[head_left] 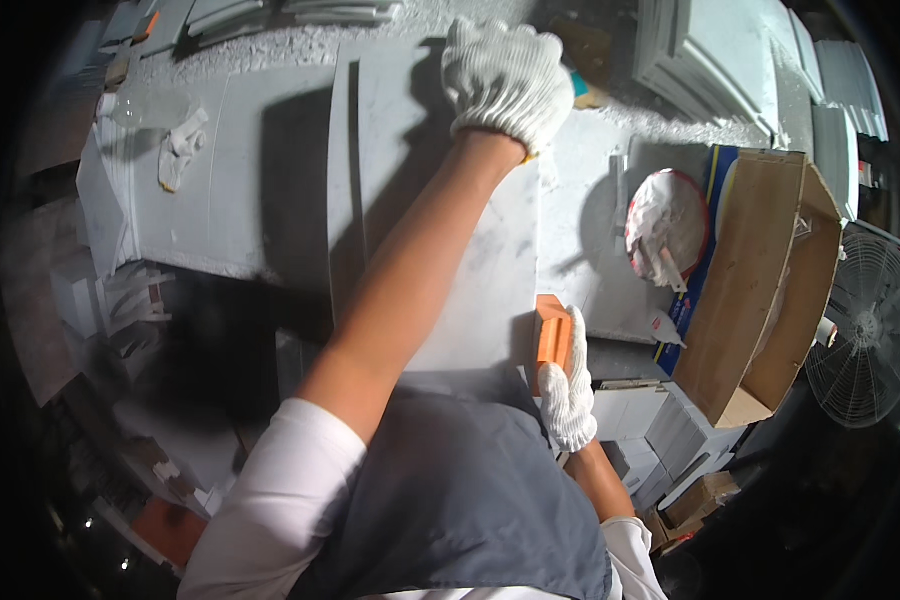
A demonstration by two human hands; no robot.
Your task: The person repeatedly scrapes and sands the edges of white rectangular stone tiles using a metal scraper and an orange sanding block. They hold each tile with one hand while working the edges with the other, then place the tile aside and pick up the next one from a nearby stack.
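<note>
Work looks under way: slab (470, 270) lies beneath left hand (508, 85), whose knuckles are bunched, hold unclear, while right hand (568, 392) pinches block (553, 338) by slab's edge; how much is done or left, cannot tell.

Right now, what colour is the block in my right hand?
Orange; the block shows best in the head view.

A grey-streaked slab (475, 290) has an orange block (553, 335) at its right edge.
</note>
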